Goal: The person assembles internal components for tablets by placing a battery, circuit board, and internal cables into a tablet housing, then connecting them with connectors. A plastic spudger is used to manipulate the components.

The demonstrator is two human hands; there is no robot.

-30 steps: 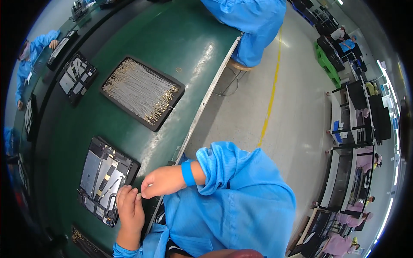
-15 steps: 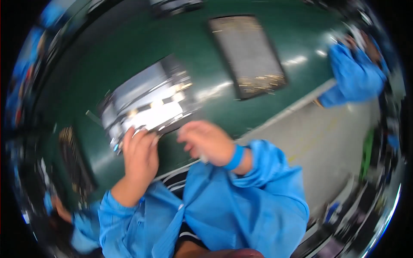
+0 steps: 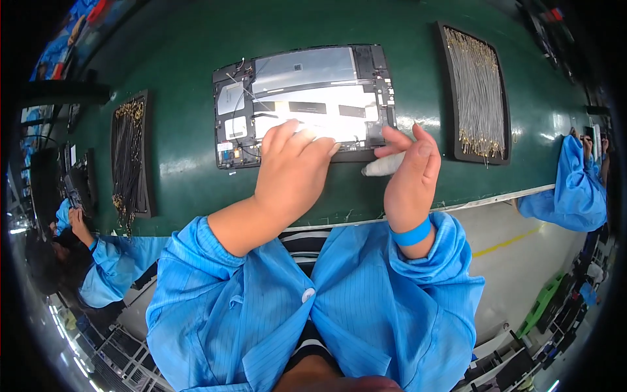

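Note:
An opened tablet-like device [image 3: 304, 72] lies on the green table, its inside facing up. It shows a grey panel, a bright silvery-white battery area, black strips and small boards. My left hand [image 3: 294, 166] rests across its near edge, fingers bent and slightly apart, tips on the bright area; what lies under them is hidden. My right hand [image 3: 411, 173] is beside the near right corner, fingers apart. Low on its left side sticks out a white, blunt shape [image 3: 385, 164] with a dark tip; whether it is a wrapped finger or a separate thing I cannot tell. A blue band circles my right wrist.
A black tray of grey cables [image 3: 480, 91] with gold-coloured ends stands at the right. Another black tray holds dark cables [image 3: 129, 150] at the left. Co-workers in blue sleeves [image 3: 575, 186] sit at both sides. The table's near edge [image 3: 483, 198] runs past me.
The view has turned and sharpened. My right hand has turned upright and moved away from my left, to the device's near right corner. My left hand is still at the near edge.

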